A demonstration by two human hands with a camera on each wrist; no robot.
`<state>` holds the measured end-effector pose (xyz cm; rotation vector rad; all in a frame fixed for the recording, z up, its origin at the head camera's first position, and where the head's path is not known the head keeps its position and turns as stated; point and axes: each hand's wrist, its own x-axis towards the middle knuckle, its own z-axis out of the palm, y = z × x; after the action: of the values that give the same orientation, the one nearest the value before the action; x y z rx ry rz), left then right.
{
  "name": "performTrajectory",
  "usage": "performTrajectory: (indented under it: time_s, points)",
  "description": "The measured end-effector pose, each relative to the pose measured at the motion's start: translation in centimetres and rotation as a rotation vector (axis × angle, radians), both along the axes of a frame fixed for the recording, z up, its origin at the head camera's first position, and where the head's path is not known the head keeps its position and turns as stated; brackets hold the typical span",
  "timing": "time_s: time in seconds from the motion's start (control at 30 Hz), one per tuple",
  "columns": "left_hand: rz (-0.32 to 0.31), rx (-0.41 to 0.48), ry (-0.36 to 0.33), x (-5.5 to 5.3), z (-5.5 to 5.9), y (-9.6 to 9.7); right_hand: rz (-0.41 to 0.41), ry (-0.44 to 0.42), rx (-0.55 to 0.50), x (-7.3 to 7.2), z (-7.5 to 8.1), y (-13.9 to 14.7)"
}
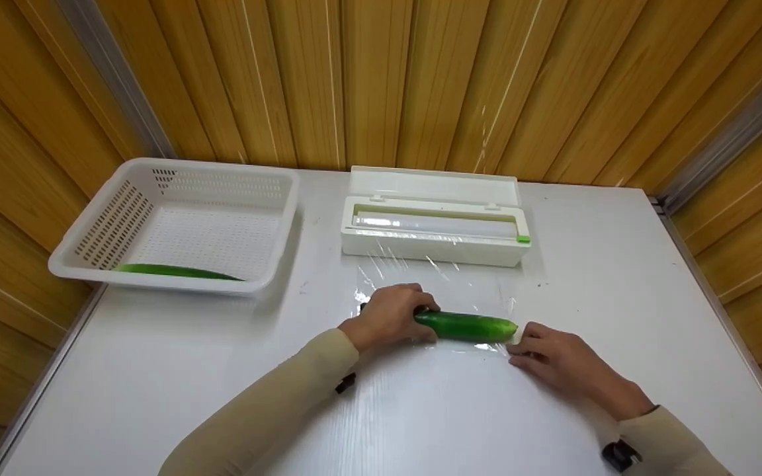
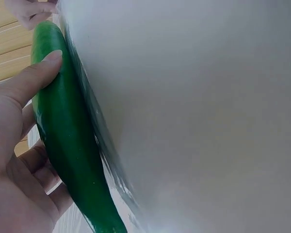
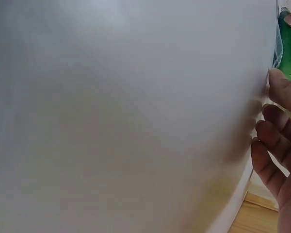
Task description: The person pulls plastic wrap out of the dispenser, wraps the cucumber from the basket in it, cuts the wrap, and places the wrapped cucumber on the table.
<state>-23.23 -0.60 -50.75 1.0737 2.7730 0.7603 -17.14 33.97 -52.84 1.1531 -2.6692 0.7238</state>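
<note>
My left hand [image 1: 391, 314] grips a green cucumber [image 1: 467, 326] round its left part, thumb on the near side, as the left wrist view also shows. The cucumber lies crosswise on a sheet of clear plastic wrap [image 1: 440, 281], which runs from a white wrap dispenser box [image 1: 434, 249] behind it. By the cucumber's right tip, my right hand [image 1: 556, 360] pinches the near right corner of the wrap between thumb and fingers, low over the table. In the right wrist view, the right thumb [image 3: 283, 92] and fingertips sit close to the table surface.
A white plastic basket [image 1: 274, 231] stands at the back left, with another green cucumber [image 1: 179, 271] inside along its near wall. The dispenser's lid [image 1: 434, 185] is raised, showing the wrap roll [image 1: 437, 225]. Wood-patterned walls [image 1: 381, 79] border the white table [image 1: 619, 277].
</note>
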Motion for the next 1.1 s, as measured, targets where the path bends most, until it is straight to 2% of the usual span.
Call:
performTrajectory:
  time_s: [0.17, 0.37, 0.57, 0.63, 0.77, 0.9, 1.1]
  points:
    - [-0.002, -0.003, 0.003, -0.1, 0.1, 0.0, 0.049, 0.038, 0.020, 0.0, 0.4, 0.2]
    - [-0.001, 0.000, 0.000, -0.2, 0.0, -0.1, 0.103, 0.197, 0.076, -0.3, 0.4, -0.5]
    - [-0.001, 0.008, -0.002, -0.2, -0.1, -0.1, 0.076, 0.331, 0.096, -0.5, 0.1, -0.8]
    - [-0.004, 0.012, -0.002, -0.2, -0.1, 0.0, 0.063, 0.338, 0.098, -0.5, 0.1, -0.9]
    - [0.000, 0.005, -0.005, -0.1, 0.1, 0.0, 0.043, 0.297, 0.068, -0.3, 0.1, -0.9]
    - [0.011, -0.002, -0.016, -0.1, 0.2, 0.0, 0.030, 0.261, -0.017, -0.1, 0.1, -0.7]
    - [0.014, -0.010, -0.026, 0.0, 0.0, 0.0, 0.021, 0.298, -0.109, -0.5, 0.0, -0.6]
